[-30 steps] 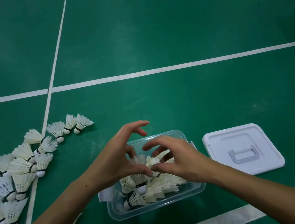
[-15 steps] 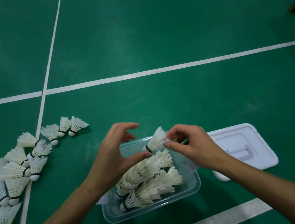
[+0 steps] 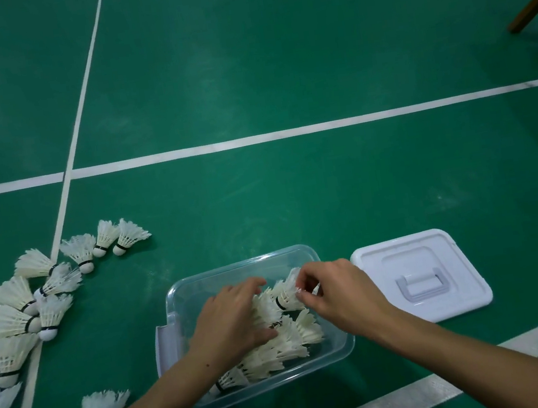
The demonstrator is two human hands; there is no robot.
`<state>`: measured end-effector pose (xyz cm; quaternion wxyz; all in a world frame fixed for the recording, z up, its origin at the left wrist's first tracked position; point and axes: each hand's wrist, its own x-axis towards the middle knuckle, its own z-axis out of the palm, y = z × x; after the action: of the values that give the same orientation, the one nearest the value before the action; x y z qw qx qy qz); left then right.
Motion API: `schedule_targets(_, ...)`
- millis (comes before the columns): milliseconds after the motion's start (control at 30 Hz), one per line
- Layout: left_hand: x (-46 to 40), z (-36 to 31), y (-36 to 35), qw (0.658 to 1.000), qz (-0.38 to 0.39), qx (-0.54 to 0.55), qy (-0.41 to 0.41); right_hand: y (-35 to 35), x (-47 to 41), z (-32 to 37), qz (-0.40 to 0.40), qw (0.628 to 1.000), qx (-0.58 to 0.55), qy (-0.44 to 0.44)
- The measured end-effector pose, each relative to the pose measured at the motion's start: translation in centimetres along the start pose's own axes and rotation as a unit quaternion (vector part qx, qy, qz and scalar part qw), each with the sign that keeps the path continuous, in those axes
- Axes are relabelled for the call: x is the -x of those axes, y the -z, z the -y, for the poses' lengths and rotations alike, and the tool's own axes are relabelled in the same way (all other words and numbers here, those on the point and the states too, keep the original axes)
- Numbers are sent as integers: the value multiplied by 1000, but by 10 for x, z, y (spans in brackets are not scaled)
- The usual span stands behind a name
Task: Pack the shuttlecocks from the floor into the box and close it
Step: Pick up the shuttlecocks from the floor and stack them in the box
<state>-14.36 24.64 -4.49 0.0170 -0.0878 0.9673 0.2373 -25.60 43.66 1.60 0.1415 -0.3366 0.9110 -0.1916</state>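
Observation:
A clear plastic box [image 3: 245, 264] stands on the green floor with several white shuttlecocks [image 3: 293, 337] stacked in rows inside it. My left hand [image 3: 230, 323] lies on top of the stacked shuttlecocks, fingers spread over them. My right hand [image 3: 337, 292] pinches the feathers of one shuttlecock [image 3: 286, 296] at the far end of a row inside the box. The white lid [image 3: 421, 277] lies flat on the floor just right of the box. Several loose shuttlecocks [image 3: 27, 317] are scattered on the floor at the left.
One shuttlecock [image 3: 101, 407] lies by my left forearm, near the box's left front corner. White court lines cross the floor. A brown wooden leg [image 3: 533, 4] shows at the upper right edge.
My right hand has lowered the shuttlecock from above the box down into it. My left hand has dropped from above the box onto the stacked shuttlecocks.

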Motion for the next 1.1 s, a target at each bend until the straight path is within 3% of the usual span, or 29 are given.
schedule_targets(100, -2, -1, -1, 1000, 1, -4, 9, -9, 0, 3, 15, 1000, -1, 5)
schedule_targets(267, 4, -2, 6, 1000, 3, 7, 2, -14, -7, 3, 74, 989, -122, -40)
schedule_targets(400, 11, -2, 9, 1000, 13, 12, -5, -21, -10, 7, 112, 979, -153, -77)
schedule_targets(733, 0, -1, -4, 997, 44, 58, 16, -33, -25, 17, 178, 976, -20, -123)
schedule_targets(967, 0, 1, -12, 996, 32, 81, 14, -20, -20, 15, 196, 973, -42, -119)
schedule_targets(1100, 5, 5, -2, 993, 18, 115, 6, -6, -11, 10, 163, 976, -86, -116)
